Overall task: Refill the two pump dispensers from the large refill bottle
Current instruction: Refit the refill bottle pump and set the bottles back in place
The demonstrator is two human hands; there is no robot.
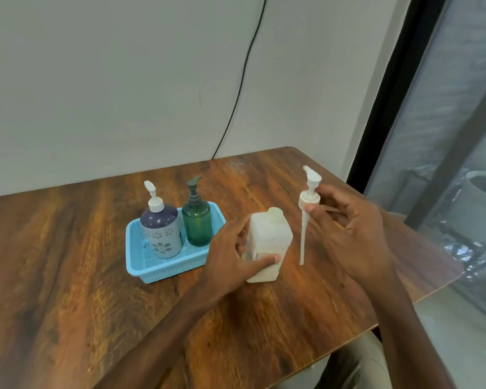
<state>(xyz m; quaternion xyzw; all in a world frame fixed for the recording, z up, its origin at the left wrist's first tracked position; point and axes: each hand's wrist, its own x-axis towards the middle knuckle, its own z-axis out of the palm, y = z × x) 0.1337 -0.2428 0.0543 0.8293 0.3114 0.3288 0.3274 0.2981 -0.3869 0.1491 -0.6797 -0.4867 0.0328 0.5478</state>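
The large white refill bottle point(268, 242) stands upright on the wooden table point(68, 262), its neck uncapped. My left hand point(236, 262) grips its left side, thumb across the label. To the bottle's right, my right hand point(354, 231) pinches the collar of a white pump head point(309, 197) lifted clear of the bottle; its long dip tube point(302, 242) hangs down above the table. Two pump dispensers stand in a blue basket point(141, 265): a purple one with a floral grey band point(161, 231) and a green one point(197, 223), both with pumps on.
The basket sits left of the refill bottle, near the wall. A black cable point(244, 74) runs down the wall behind the table. The table's right edge lies close to my right hand, with a dark-framed window point(446, 122) beyond it.
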